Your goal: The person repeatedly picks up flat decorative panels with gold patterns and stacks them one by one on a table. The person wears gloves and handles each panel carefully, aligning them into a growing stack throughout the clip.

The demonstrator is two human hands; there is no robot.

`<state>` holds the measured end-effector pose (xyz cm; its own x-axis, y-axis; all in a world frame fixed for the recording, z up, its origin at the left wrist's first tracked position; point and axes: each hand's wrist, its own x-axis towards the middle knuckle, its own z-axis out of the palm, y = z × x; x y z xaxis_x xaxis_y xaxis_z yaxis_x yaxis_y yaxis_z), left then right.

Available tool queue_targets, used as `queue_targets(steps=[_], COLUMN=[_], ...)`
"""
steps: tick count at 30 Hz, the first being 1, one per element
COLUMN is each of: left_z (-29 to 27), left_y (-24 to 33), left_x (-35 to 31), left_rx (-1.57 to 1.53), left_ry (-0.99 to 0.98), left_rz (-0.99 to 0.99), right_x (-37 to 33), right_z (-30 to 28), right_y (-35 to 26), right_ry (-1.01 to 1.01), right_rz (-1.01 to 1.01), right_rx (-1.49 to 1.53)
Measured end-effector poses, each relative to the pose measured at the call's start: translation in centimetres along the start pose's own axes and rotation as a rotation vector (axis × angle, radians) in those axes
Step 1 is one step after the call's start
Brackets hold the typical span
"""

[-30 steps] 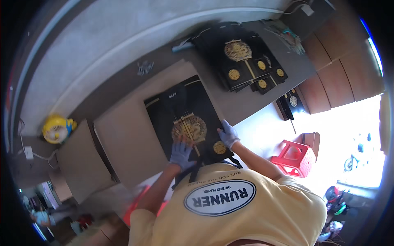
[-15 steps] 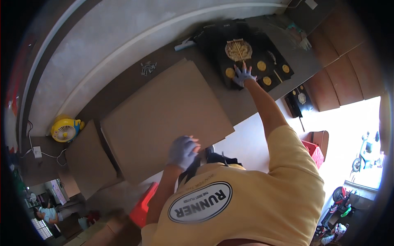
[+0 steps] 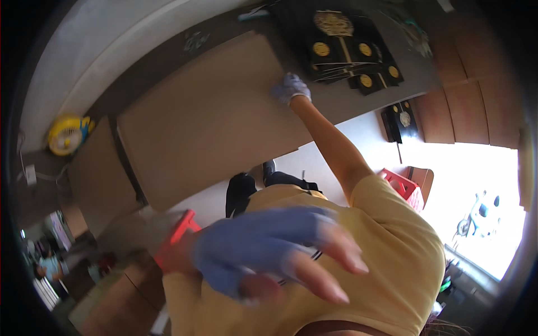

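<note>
My left hand [image 3: 263, 252] is raised close in front of my chest, in a blue-grey glove with bare fingertips. Its fingers are stretched and apart, and nothing is in them. Out over the table, my right hand [image 3: 292, 89] wears the same kind of glove. It is at the right edge of a stack of large brown cardboard sheets [image 3: 207, 117]; motion blur hides its fingers. Just beyond it lies a pile of black printed sheets [image 3: 342, 47] with gold round emblems, some of their near edges lifted or fanned.
Small metal pieces [image 3: 195, 41] lie behind the cardboard. A yellow fan [image 3: 66, 134] stands at the left, beside another brown board [image 3: 101, 173]. Brown cartons [image 3: 465, 112] and a red crate [image 3: 402, 187] are at the right. A red plastic thing [image 3: 178, 235] is near my left arm.
My right hand has left the black sheets and moved left to the cardboard's edge. My left hand has risen from the near edge of the cardboard toward my head. The whole view has shifted.
</note>
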<state>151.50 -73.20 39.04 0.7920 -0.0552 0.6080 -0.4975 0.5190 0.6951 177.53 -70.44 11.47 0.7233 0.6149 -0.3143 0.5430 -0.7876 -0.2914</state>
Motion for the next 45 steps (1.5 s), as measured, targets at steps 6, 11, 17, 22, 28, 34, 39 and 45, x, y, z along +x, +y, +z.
queue_targets(steps=[6,11,17,22,28,34,39,45], left_z=[5.4,3.1,5.8,1.1,-18.6,-20.1,-21.2,-21.8], left_y=[-4.5,-3.0,-2.6,2.3,1.9,1.4,6.9,4.4], left_x=[3.0,1.5,-0.4,-7.9,-33.0,-42.1,-41.6,-33.4], left_rx=[-0.532,-0.466,-0.327,0.098,1.672,1.955,1.6,1.408], left_ry=[0.067,-0.09,0.14,0.109,1.445,1.572,1.389,1.212], left_rz=[0.557,0.548,0.767,0.348,-0.874,-1.464,-1.179,-0.34], right_x=[-1.7,1.6,3.9,4.8,5.7,-1.4,-2.8,-4.3], right_z=[-0.9,-2.3,-2.1,-2.2,-1.5,-3.5,-5.2,-2.5], right_y=[-0.5,2.2,6.8,7.7,10.3,4.4,1.0,-6.4], right_ry=[0.225,0.16,0.133,-0.039,-0.054,-0.005,0.01,0.385], right_rz=[-0.058,-0.032,-0.046,-0.009,-0.113,-0.404,-0.349,-0.86], right_rx=[0.107,0.153,0.322,0.49,0.539,0.61,0.971,0.713])
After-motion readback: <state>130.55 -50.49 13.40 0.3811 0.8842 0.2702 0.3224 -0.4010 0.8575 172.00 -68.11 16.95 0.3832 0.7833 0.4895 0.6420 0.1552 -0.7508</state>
